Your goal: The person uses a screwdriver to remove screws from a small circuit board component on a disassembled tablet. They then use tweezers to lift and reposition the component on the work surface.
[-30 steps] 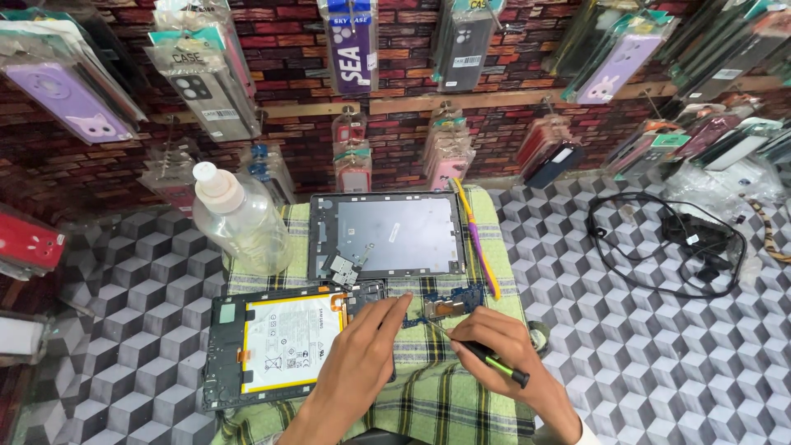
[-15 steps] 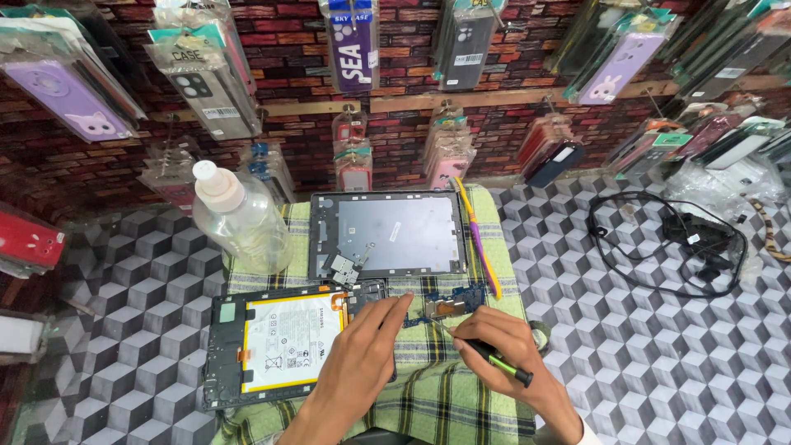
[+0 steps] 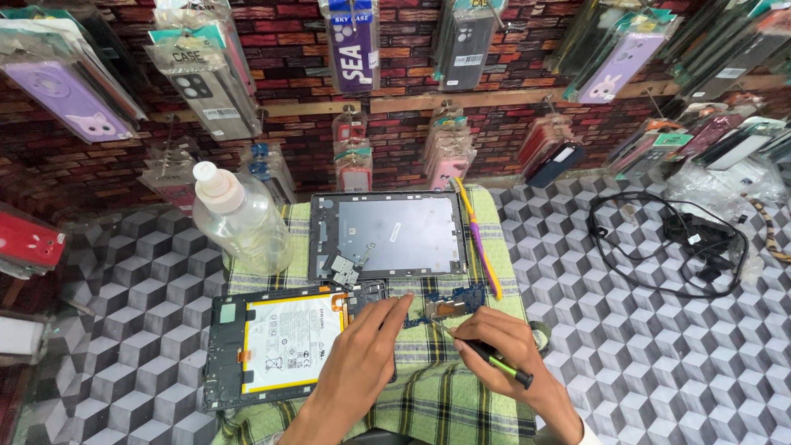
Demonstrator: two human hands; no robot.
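While the left hand [image 3: 360,363] steadies the opened tablet [image 3: 280,346] with fingers pressed flat, the right hand [image 3: 503,350] pinches a screwdriver [image 3: 494,363] at the circuit board [image 3: 449,301] on the worktop's checked cloth [image 3: 445,395] — unscrewing, seemingly; next comes a steady, precise tip.

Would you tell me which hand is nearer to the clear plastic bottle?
Left. The left hand lies below and right of the clear plastic bottle; the right hand, holding a pen-like tool, is farther right.
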